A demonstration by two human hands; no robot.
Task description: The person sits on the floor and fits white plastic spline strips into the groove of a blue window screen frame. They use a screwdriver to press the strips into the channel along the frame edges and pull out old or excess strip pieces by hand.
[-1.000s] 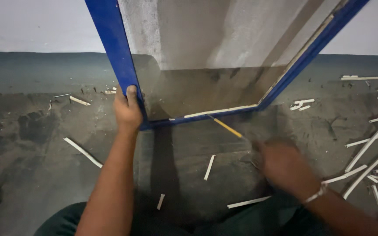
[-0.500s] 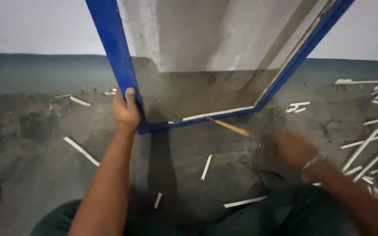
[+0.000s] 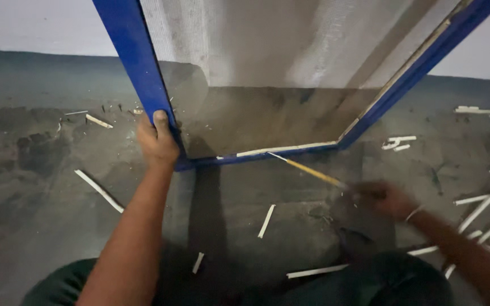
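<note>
A blue-framed mesh screen stands tilted on one corner on the grey floor. My left hand grips the frame's left bar just above that bottom corner, thumb up along the bar. My right hand, blurred by motion, holds a thin yellow-handled tool. The tool's tip touches the pale wooden strip that runs along the inside of the frame's lower bar. Grey mesh fills the frame.
Several loose pale wooden strips lie on the floor: one at the left, one in the middle, one near my knees, and a scatter at the right. A pale wall rises behind.
My right hand drew away to the right, then took hold of the yellow tool whose tip stays at the frame's lower strip. My left hand kept its grip on the frame.
</note>
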